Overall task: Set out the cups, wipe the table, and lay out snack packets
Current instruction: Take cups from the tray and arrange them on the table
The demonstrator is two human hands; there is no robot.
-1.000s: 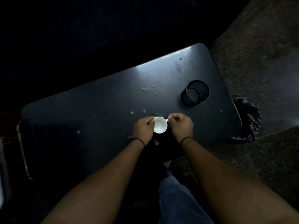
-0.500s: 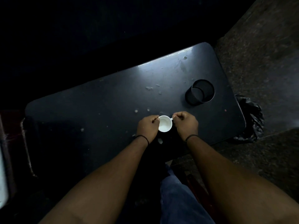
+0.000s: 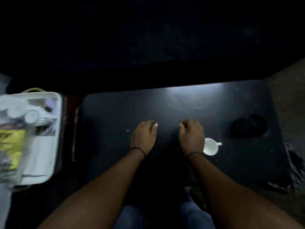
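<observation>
A small white cup [image 3: 211, 147] with a handle stands on the dark table [image 3: 181, 103], just right of my right wrist. My right hand [image 3: 191, 136] hovers over the table with loosely curled fingers and holds nothing. My left hand [image 3: 143, 136] is a short way to its left, fingers relaxed and empty. A white tray [image 3: 49, 100] at the far left carries more white cups [image 3: 31, 116] and a yellow snack packet [image 3: 13, 146], all blurred.
A round cup-holder recess [image 3: 249, 126] is sunk into the table's right part. A black plastic bag [image 3: 295, 164] hangs off the table's right edge. Stone floor shows at the right. My blue-trousered legs are below the table's near edge.
Both hands have let go of the white cup, which now stands on the table beside my right wrist. The view has swung left, bringing the tray into sight.
</observation>
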